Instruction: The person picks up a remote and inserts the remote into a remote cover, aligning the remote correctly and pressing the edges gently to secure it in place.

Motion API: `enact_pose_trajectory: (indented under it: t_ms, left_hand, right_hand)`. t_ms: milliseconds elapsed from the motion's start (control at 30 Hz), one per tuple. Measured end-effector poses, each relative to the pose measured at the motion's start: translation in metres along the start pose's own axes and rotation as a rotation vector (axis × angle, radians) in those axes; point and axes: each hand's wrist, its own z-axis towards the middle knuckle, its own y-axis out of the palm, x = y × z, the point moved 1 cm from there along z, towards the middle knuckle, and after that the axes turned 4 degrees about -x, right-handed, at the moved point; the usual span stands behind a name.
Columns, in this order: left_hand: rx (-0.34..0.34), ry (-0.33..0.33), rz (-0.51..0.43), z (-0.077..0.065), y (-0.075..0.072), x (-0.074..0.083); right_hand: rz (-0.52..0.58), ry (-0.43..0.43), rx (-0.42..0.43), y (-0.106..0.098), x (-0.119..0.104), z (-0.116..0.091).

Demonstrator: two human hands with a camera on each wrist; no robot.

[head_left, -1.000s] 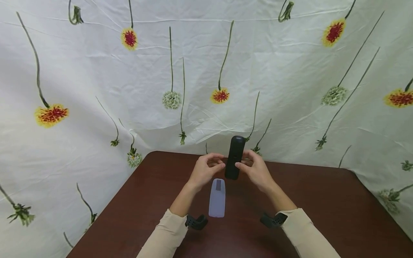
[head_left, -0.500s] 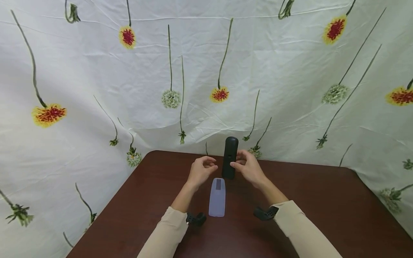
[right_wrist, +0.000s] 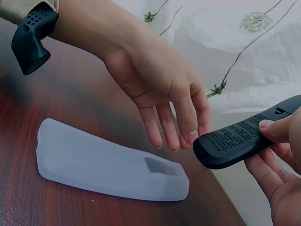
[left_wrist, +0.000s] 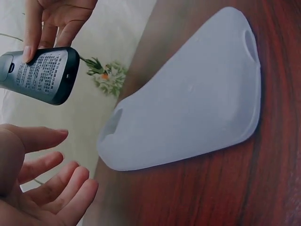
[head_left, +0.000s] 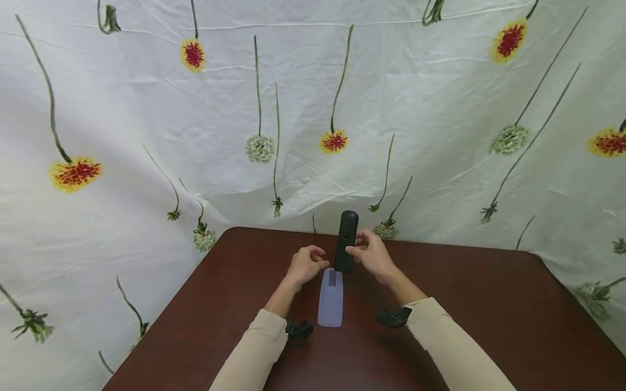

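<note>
A black remote control stands nearly upright above the table, its printed back with the battery cover facing me. My right hand pinches it from the right, thumb on the back and fingers behind. To its left, my left hand hovers with loosely bent fingers, holding nothing; the left wrist view shows a gap between this hand and the remote. Below the remote lies a translucent whitish sleeve, shaped like a remote cover, flat on the table. A cut-out shows near its far end.
The dark red-brown table has rounded far corners. Behind it hangs a white cloth printed with flowers. Black bands with protruding mounts sit on both wrists.
My left hand has come away from beside the remote, a little left and then down. The right hand has carried the remote slightly left and lower, toward the sleeve's far end.
</note>
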Motion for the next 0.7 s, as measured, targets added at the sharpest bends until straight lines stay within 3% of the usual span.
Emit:
enact_pose_trajectory:
  t_ms: [167,400,700]
  left_hand:
    - [-0.054,-0.016,0.032,0.003,0.006,-0.004]
    - [-0.061,-0.049,0.085,0.004,0.013,-0.010]
    - [-0.104,-0.082,-0.050,0.004,0.010,-0.012]
  right_hand:
    - [0.001,0.018,0.013,0.001,0.012,0.004]
    - [0.006,0.065,0.029,0.006,0.026,0.006]
    - [0.060,0.109,0.056,0.012,0.035,0.006]
